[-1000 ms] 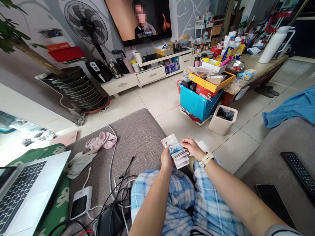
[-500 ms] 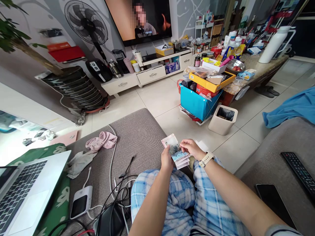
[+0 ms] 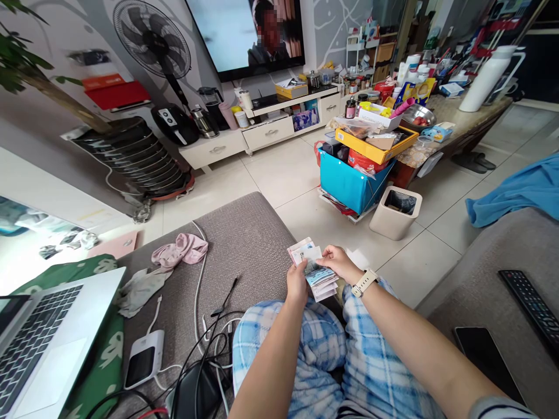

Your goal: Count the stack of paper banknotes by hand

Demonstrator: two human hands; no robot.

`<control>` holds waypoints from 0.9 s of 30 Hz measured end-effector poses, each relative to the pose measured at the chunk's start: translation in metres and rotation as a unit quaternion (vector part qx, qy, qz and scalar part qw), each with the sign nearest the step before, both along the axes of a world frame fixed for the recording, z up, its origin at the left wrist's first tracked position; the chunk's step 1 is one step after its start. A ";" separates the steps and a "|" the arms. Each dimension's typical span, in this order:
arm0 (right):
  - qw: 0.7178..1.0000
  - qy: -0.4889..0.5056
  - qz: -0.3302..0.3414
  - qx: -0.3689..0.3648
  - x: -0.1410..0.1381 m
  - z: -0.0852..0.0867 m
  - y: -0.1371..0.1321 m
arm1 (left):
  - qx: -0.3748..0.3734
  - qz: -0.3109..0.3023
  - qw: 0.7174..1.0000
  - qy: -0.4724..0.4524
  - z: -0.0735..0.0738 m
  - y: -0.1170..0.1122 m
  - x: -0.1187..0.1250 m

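A fanned stack of banknotes [image 3: 322,278] is held above my lap, with pale, pinkish and blue notes showing. My left hand [image 3: 297,283] is closed around the stack's left side, thumb lying on top. From the right, my right hand [image 3: 339,263] pinches the notes near their upper right edge, and a watch with a pale strap [image 3: 365,283] sits on that wrist. The lower ends of several notes spread out beneath the fingers. Below them are my knees in blue and white plaid trousers [image 3: 288,337]. The fingers under the stack are hidden.
On the grey sofa [image 3: 244,244] at left lie a laptop [image 3: 48,343], a white device with a screen [image 3: 145,358], tangled cables and a pink cloth [image 3: 181,250]. A phone [image 3: 487,361] and a remote [image 3: 530,308] lie at right. Ahead stand a bin [image 3: 395,215] and a blue box [image 3: 349,180].
Another pale note now shows on top of the upper part of the stack, which is fanned wider. My right hand has shifted slightly left; my left hand stays nearly in place.
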State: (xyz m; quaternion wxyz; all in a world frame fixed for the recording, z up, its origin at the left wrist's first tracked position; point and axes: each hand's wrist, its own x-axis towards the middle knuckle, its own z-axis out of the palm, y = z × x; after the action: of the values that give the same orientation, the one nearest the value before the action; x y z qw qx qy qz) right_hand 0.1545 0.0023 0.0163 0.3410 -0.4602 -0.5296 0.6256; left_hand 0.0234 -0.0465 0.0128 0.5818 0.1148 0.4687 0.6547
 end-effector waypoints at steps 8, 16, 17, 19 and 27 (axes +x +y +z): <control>0.996 -0.060 -0.022 0.058 0.000 -0.003 0.002 | 0.000 -0.012 1.000 0.026 -0.002 -0.001 0.000; 0.995 -0.072 -0.009 0.072 0.002 0.003 0.000 | -0.006 -0.013 1.000 0.027 -0.004 0.000 0.000; 0.995 -0.071 -0.009 0.071 0.002 0.003 0.000 | -0.005 -0.012 1.000 0.024 -0.004 0.000 0.000; 0.995 -0.068 -0.009 0.074 0.002 0.004 0.000 | -0.006 -0.008 1.000 0.014 -0.002 0.000 0.001; 0.998 -0.023 -0.010 0.057 0.002 0.006 -0.001 | -0.014 0.008 1.000 -0.017 -0.001 0.002 0.000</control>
State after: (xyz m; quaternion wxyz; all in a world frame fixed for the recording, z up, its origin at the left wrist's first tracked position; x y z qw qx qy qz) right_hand 0.1561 0.0012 0.0227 0.3608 -0.4597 -0.5672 0.5804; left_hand 0.0239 -0.0441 0.0116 0.5859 0.0920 0.4686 0.6548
